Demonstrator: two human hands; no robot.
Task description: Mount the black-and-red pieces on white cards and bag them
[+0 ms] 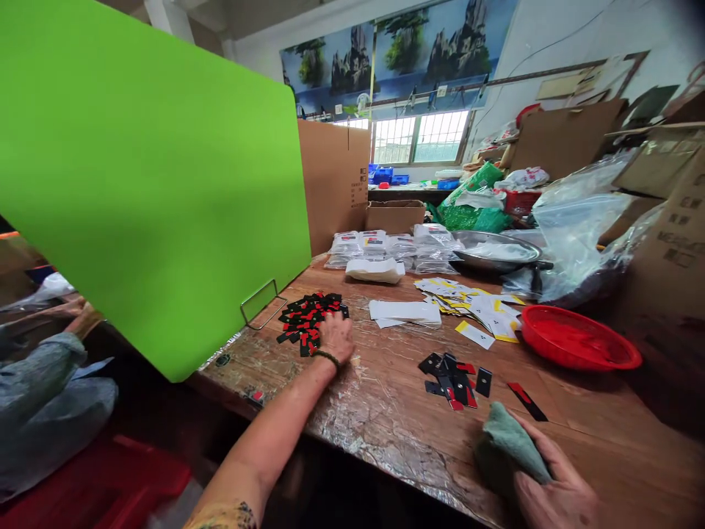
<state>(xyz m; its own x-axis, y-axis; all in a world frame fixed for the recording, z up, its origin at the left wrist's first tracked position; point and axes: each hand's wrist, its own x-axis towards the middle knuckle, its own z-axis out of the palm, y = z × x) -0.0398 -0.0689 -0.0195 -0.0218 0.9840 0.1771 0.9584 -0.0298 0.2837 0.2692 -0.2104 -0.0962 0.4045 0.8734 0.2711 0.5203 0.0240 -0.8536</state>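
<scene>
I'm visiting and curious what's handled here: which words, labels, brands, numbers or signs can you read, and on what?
None can be read with certainty.
Cardboard box at far right: dark lettering, too blurred to read.
Brown cardboard behind the green panel: small printed marks, too small to read.
Yellow-and-white cards: tiny dark marks, unreadable.
Black-and-red pieces by the left hand: no legible text.

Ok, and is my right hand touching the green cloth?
Touching: the head view shows your right hand holding the green cloth, its fingers and thumb against the fabric.
</scene>
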